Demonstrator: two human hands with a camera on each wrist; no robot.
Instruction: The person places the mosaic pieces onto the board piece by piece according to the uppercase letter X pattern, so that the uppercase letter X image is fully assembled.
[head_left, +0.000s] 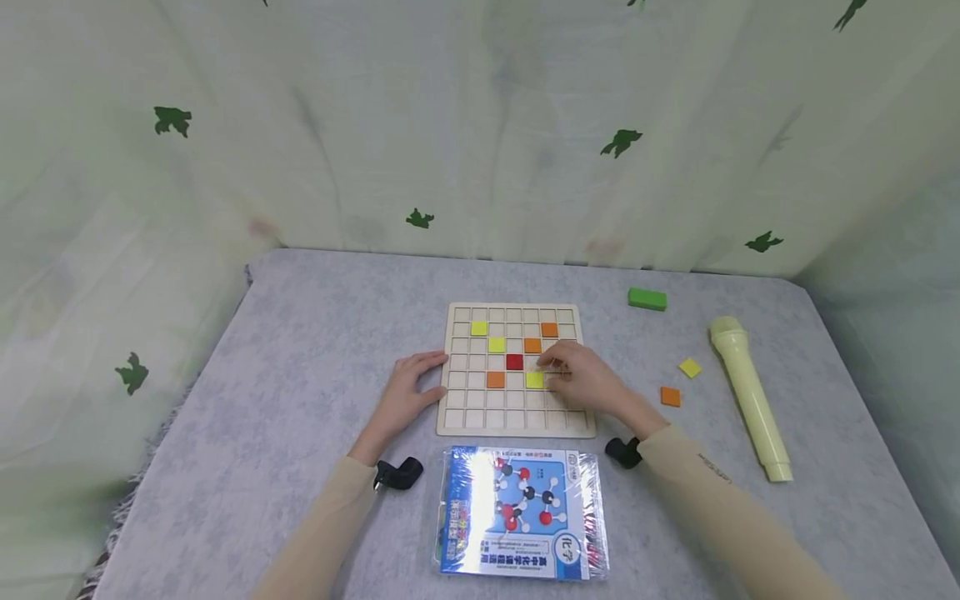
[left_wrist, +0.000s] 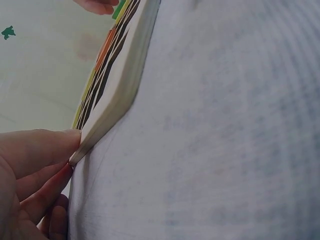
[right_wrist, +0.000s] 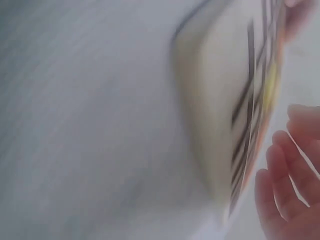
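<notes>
Fingertips of the right hand (head_left: 581,379) pinched a thin, light yellow square tile (head_left: 534,380) likely best held by its edges, while the left hand (head_left: 405,392) lay flat-fingered against the stiff pale wooden grid board (head_left: 456,425).

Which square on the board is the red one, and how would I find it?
Find the wooden grid board in the middle of the grey table, between the two hands. The red tile sits near the board's centre, just left of the right hand. It is the only red one; the other tiles are yellow or orange.
</notes>
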